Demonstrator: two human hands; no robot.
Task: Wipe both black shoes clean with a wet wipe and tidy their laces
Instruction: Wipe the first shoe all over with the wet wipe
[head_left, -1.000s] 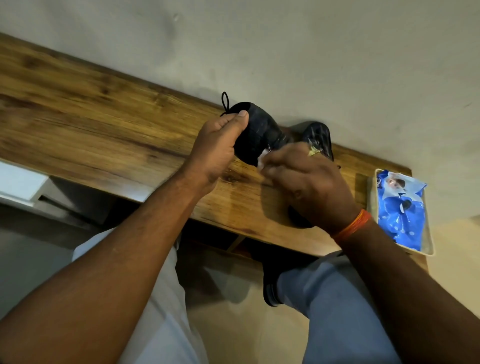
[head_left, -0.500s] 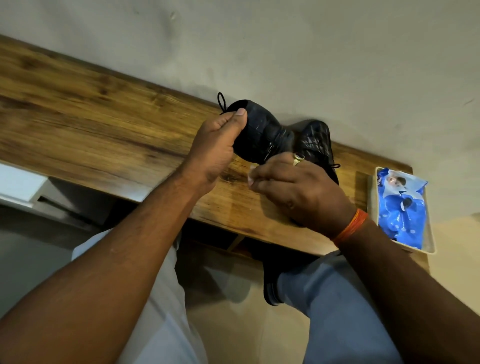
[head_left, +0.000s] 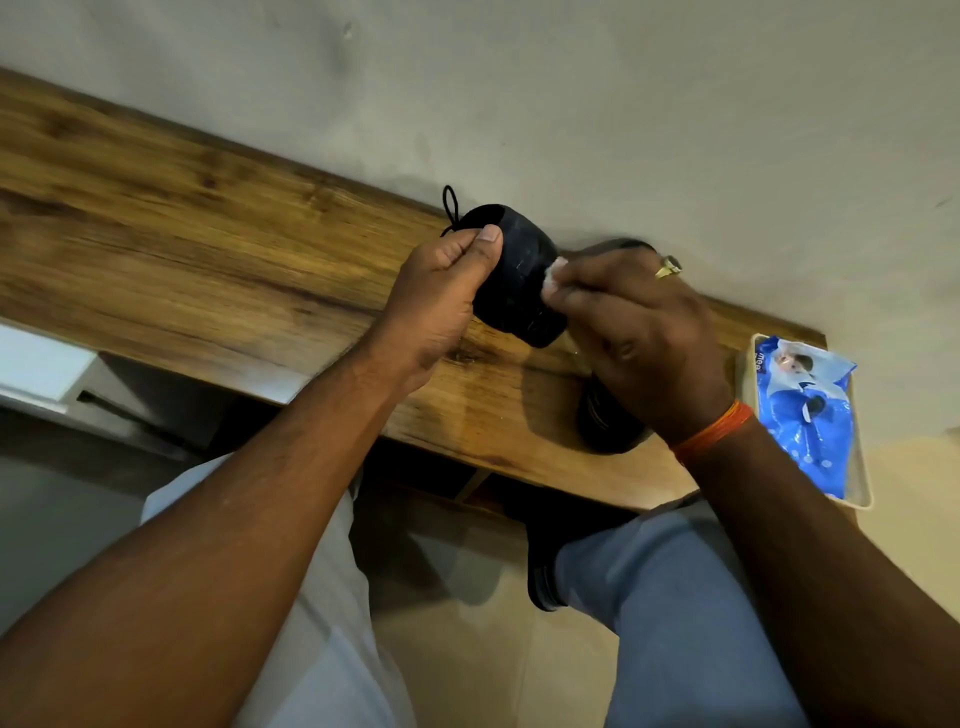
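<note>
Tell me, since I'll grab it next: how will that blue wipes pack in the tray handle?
The wipes pack looks crinkled and soft, so probably floppy. Its glossy film may be slippery. It overhangs the tray, so likely lifts out easily.

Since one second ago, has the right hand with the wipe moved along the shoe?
Yes. The right hand has slid toward the wall, up the held shoe; its wipe now sits higher on the shoe and farther from the table's near edge.
</note>
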